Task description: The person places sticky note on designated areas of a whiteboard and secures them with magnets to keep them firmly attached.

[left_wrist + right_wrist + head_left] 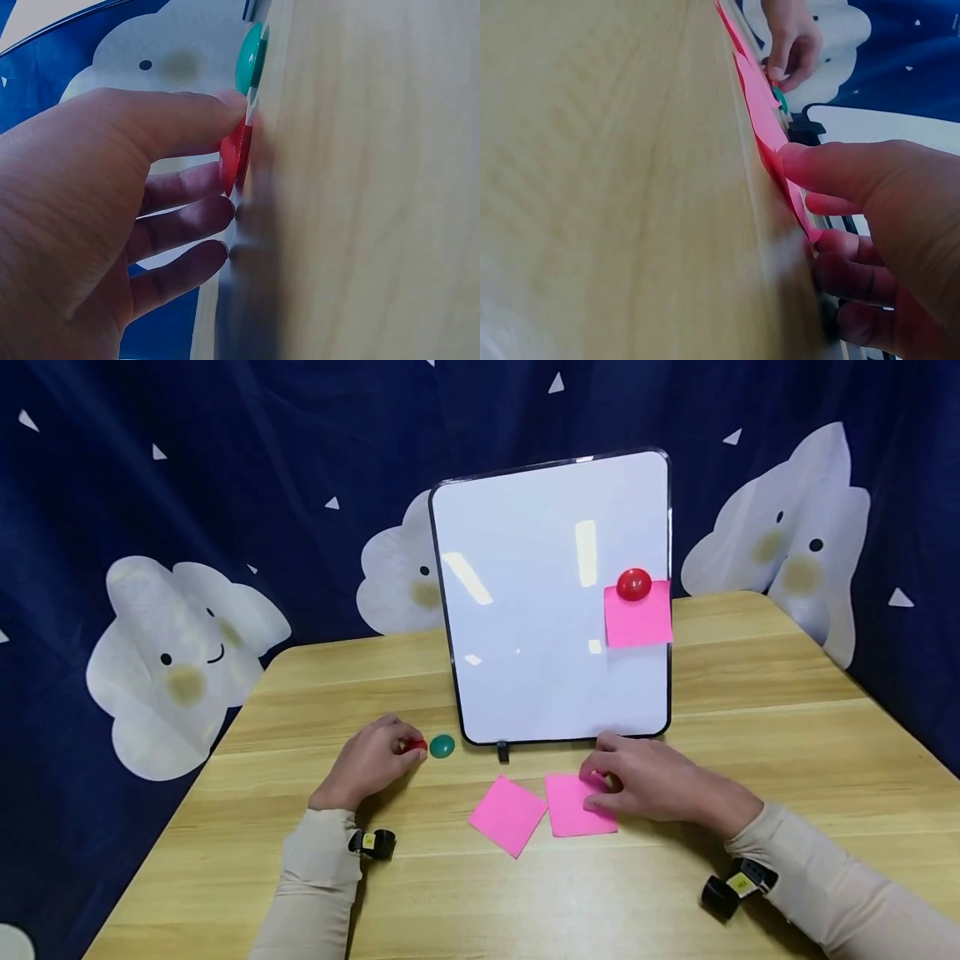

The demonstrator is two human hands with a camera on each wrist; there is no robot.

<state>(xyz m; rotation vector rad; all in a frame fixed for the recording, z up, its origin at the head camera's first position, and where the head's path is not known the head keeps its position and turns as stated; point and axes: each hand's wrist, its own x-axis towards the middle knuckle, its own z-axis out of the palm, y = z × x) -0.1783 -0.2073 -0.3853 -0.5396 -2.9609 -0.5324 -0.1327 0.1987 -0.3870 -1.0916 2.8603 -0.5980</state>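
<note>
Near the board's lower left corner, my left hand (369, 762) pinches a red round magnet (237, 154) at the tabletop between thumb and index finger; the other fingers spread loosely behind. A green round magnet (442, 746) lies just beyond the red one. My right hand (647, 779) bends over the right one of two pink sticky notes (568, 810). Its thumb (810, 163) and fingers close on that note's right edge. The left pink note (508, 817) lies turned at an angle beside it.
A white board (540, 635) with a black frame stands upright on the wooden table (480, 910), a small black foot (503, 752) under it. Another pink note (637, 628) hangs at its right side under a red magnet (633, 584). A dark blue cloud-patterned curtain (300, 435) is behind.
</note>
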